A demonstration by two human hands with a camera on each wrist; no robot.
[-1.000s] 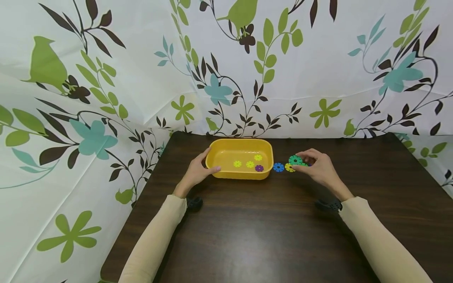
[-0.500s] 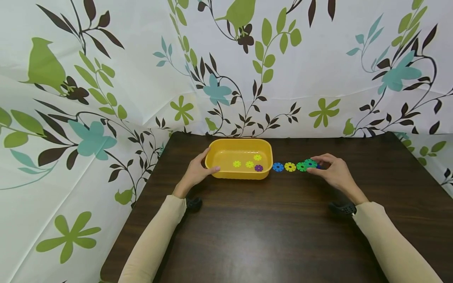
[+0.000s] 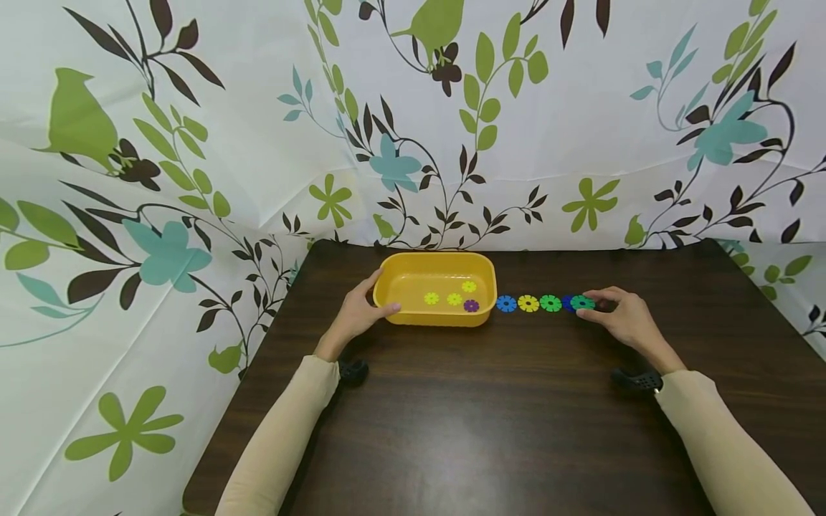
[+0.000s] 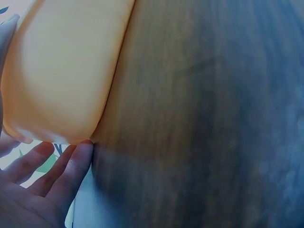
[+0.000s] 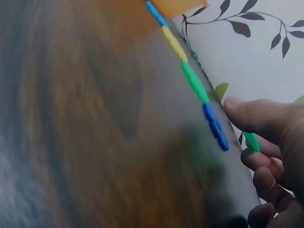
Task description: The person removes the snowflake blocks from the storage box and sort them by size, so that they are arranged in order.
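My right hand (image 3: 627, 317) pinches a green flower-shaped disc (image 3: 583, 303) between thumb and fingers; in the right wrist view this disc (image 5: 251, 141) is raised off the table. Beneath and left of it lies a dark blue disc (image 3: 567, 303), partly covered in the head view. It ends a row with a blue disc (image 3: 506, 304), a yellow disc (image 3: 528, 304) and another green disc (image 3: 551, 304). My left hand (image 3: 357, 312) grips the left end of a yellow plastic tub (image 3: 435, 319), thumb over the rim. Inside lie several yellow discs (image 3: 454, 299) and a purple disc (image 3: 471, 306).
The dark wood table (image 3: 439, 416) extends in front of the tub and to the right of the row. A white curtain (image 3: 452, 186) with leaf and bird prints hangs behind the table and along its left side.
My right hand has carried the green disc rightward along the row, past the yellow and green discs, to above the dark blue one. My left hand stays on the tub.
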